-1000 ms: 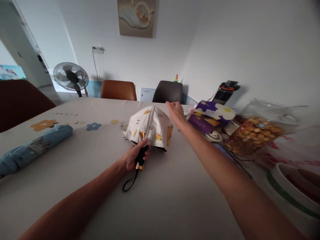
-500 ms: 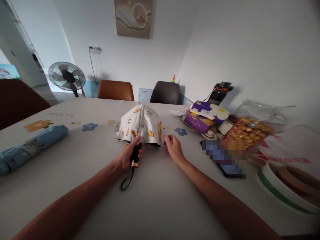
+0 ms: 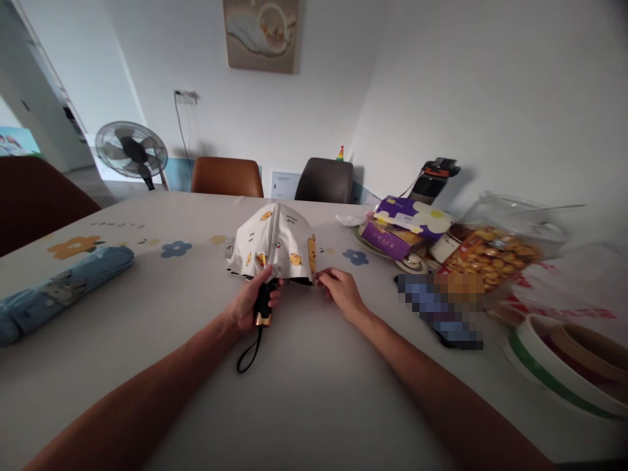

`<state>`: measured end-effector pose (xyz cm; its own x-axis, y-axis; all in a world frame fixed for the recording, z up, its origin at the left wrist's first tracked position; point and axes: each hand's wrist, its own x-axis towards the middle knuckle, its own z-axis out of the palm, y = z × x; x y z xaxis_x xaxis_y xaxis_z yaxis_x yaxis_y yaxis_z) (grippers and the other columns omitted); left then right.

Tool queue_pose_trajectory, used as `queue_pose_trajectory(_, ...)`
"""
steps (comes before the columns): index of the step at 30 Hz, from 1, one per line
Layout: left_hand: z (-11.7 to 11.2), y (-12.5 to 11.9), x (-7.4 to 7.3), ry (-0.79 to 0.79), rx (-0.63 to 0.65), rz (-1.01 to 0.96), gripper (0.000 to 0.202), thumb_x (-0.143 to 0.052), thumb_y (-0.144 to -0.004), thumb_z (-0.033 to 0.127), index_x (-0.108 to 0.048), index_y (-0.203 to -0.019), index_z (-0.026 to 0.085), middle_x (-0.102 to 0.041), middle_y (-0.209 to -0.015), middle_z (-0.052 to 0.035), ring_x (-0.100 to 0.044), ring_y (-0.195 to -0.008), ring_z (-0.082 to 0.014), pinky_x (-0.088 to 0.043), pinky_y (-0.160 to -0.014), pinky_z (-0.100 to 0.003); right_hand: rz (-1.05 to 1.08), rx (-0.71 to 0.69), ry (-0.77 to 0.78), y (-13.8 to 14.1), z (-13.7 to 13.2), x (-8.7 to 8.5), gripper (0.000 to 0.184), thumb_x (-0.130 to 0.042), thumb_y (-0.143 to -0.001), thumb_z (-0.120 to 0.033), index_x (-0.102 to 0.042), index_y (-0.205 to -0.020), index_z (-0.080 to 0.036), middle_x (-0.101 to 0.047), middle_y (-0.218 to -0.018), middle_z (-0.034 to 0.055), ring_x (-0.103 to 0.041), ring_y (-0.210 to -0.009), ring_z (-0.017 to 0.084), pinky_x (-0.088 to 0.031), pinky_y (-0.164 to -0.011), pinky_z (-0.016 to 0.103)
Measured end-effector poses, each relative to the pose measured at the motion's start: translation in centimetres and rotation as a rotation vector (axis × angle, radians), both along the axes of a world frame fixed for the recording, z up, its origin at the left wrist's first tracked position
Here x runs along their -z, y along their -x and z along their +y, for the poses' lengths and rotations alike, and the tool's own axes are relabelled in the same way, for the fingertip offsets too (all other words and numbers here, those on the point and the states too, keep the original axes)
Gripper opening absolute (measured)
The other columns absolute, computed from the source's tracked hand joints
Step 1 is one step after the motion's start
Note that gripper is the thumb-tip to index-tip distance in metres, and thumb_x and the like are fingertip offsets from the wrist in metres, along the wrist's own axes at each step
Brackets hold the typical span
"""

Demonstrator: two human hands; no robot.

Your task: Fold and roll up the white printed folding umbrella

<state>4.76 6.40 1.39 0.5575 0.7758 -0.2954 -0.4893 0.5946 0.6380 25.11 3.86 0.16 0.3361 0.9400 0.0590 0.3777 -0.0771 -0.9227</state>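
A white folding umbrella (image 3: pixel 272 242) with yellow cartoon prints lies partly collapsed on the table, its canopy loose and pointing away from me. My left hand (image 3: pixel 250 301) is wrapped round its black handle, thumb on top near the canopy's edge. A black wrist strap loops from the handle's gold-coloured end onto the table. At the canopy's right corner, my right hand (image 3: pixel 341 291) has thumb and index finger pinched together on the edge. Off to the left lies a second umbrella (image 3: pixel 63 291), blue and folded into a roll, touched by neither hand.
Right of my hands lies a phone (image 3: pixel 436 314) with a blurred screen. Beyond it are a purple box (image 3: pixel 387 239), a clear container of snacks (image 3: pixel 495 255), a black bottle (image 3: pixel 432 183), a plastic bag (image 3: pixel 574 281) and stacked bowls (image 3: pixel 544 366). Chairs stand behind the table.
My right hand has moved slightly left, its fingertips now meeting the canopy's right corner. My left hand still grips the handle, and the umbrella has barely shifted.
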Motion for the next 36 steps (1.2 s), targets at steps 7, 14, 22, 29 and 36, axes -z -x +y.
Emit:
queue_pose_trajectory(7,0.0,0.1,0.0,-0.008,0.030,0.016,0.022,-0.053,-0.085,0.035,-0.049,-0.084,0.014,-0.054,-0.073,-0.0008,-0.041,-0.044,-0.0029,-0.033,-0.032,-0.013,0.368,-0.028,0.051,0.8,-0.3,-0.6,0.024,-0.063,-0.068,-0.038,-0.056,-0.071,-0.016,-0.053,-0.054,-0.0020,-0.044,-0.034,0.007,-0.026,-0.029,0.019)
queue_pose_trajectory(14,0.0,0.1,-0.1,-0.011,0.044,-0.001,0.022,-0.050,-0.087,0.035,-0.050,-0.082,0.014,-0.058,-0.074,-0.0027,-0.041,-0.042,-0.0028,-0.034,-0.032,-0.013,0.634,0.064,-0.104,-0.1,0.0,-1.0,0.020,-0.070,-0.061,-0.032,-0.058,-0.067,-0.016,-0.051,-0.055,-0.0039,-0.048,-0.044,0.008,-0.031,-0.032,0.018)
queue_pose_trajectory(22,-0.2,0.0,-0.3,0.017,0.088,0.143,0.028,-0.060,-0.079,0.041,-0.051,-0.082,0.015,-0.056,-0.061,-0.0016,-0.043,-0.038,-0.0049,-0.033,-0.030,-0.014,0.834,0.010,-0.363,-0.6,-0.5,-4.6,0.016,-0.069,-0.067,-0.031,-0.057,-0.068,-0.020,-0.060,-0.074,-0.0030,-0.058,-0.069,0.014,-0.050,-0.054,0.026)
queue_pose_trajectory(29,-0.2,0.2,-0.4,0.010,0.068,0.156,0.027,-0.057,-0.081,0.042,-0.047,-0.078,0.017,-0.052,-0.054,0.0006,-0.043,-0.036,-0.0053,-0.032,-0.030,-0.013,0.840,-0.067,-0.210,-0.1,-0.7,-3.9,0.027,-0.061,-0.076,-0.041,-0.063,-0.091,-0.019,-0.067,-0.090,0.0052,-0.063,-0.080,0.020,-0.052,-0.055,0.027)
queue_pose_trajectory(36,-0.2,0.1,-0.5,0.041,0.042,0.087,0.024,-0.055,-0.084,0.037,-0.051,-0.082,0.014,-0.054,-0.060,-0.0004,-0.044,-0.037,-0.0047,-0.033,-0.029,-0.013,0.738,-0.099,0.078,0.1,-0.7,-3.2,0.032,-0.057,-0.078,-0.048,-0.061,-0.094,-0.021,-0.064,-0.078,0.0056,-0.058,-0.060,0.016,-0.045,-0.042,0.025)
